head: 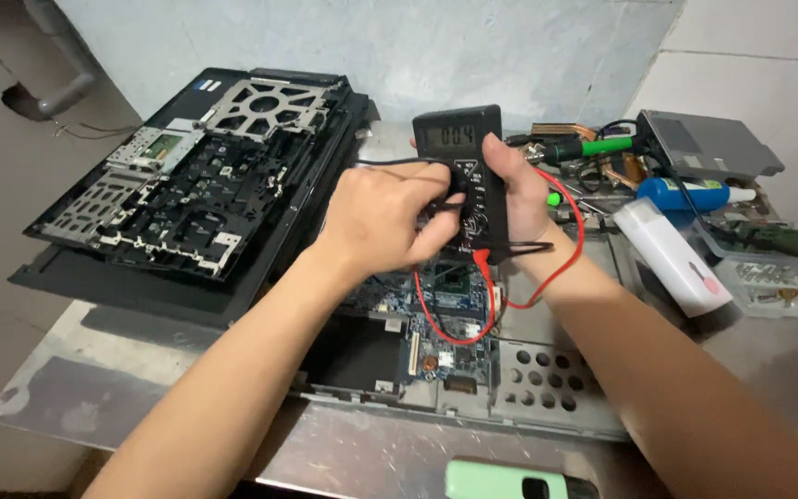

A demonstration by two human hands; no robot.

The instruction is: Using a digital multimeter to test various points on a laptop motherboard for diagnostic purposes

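My right hand [515, 189] grips a black digital multimeter [462, 139] upright over the table, its display facing me. My left hand [385, 217] reaches across to the meter's front, fingers pinched on the round dial [459, 185]. A red lead [561, 268] and a black lead [390, 164] hang from the meter. Below the hands lies an opened laptop base with a blue circuit board [445, 319] showing.
A stripped black laptop chassis [196, 185] leans against the wall at left. At right lie a green-handled tool [593, 146], a blue tube [685, 194], a white device [671, 254], a grey box [708, 143] and a clear parts tray [778, 282]. A green object [501, 480] sits at the near edge.
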